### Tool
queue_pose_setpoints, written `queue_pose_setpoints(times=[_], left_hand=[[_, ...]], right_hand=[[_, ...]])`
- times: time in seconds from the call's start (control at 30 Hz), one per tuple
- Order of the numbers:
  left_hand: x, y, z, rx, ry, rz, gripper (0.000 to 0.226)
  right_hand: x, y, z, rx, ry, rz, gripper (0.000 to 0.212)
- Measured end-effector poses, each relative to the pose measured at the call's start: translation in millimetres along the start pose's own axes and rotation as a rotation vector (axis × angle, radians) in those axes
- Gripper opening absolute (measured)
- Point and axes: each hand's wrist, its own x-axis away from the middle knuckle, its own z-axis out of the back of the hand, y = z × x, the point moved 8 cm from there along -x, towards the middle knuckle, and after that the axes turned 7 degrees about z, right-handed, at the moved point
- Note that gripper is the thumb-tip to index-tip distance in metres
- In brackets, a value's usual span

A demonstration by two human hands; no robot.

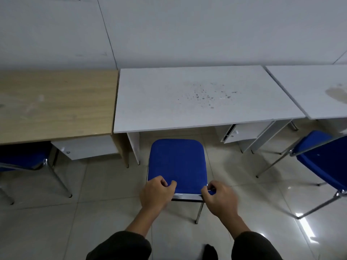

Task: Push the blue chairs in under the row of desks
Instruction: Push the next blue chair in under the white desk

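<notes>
A blue chair (177,162) with chrome legs stands in front of the middle white desk (187,98), its front edge just short of the desk's near edge. My left hand (157,192) grips the chair's near left corner. My right hand (219,197) grips its near right corner. A second blue chair (323,162) stands pulled out at the right, before another white desk (309,87). A third blue chair (22,156) sits partly under the wooden desk (56,102) at the left.
A white wall runs behind the desks. Drawer units hang beneath the wooden desk (86,149) and the middle desk (242,132). The floor is glossy pale tile (93,212). My dark shoe (211,252) shows at the bottom.
</notes>
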Motion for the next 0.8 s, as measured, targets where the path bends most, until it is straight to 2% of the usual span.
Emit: queue_pose_setpoints(times=[0.17, 0.27, 0.37, 0.47, 0.6, 0.8], left_hand=[[5.0, 33.8, -30.9, 0.034, 0.059, 0.047, 0.035], [7.7, 41.2, -40.1, 0.088, 0.125, 0.058, 0.034], [18.9, 33.0, -37.2, 0.221, 0.255, 0.181, 0.044], [24.3, 25.2, -38.8, 0.348, 0.262, 0.341, 0.047], [14.2, 30.4, -41.4, 0.382, 0.246, 0.341, 0.040], [-12.9, 47.4, -43.6, 0.394, 0.212, 0.318, 0.040]], right_hand=[[-35.8, 33.8, 22.3, -0.014, -0.083, 0.046, 0.024], [-46.0, 50.5, 29.1, -0.018, -0.055, 0.027, 0.036], [-34.1, 64.8, 35.5, -0.235, 0.063, -0.186, 0.056], [-30.6, 71.1, 27.0, -0.436, 0.036, -0.319, 0.049], [-46.9, 73.3, 26.7, -0.438, 0.052, -0.319, 0.041], [-80.4, 74.5, 25.2, -0.461, 0.049, -0.301, 0.043]])
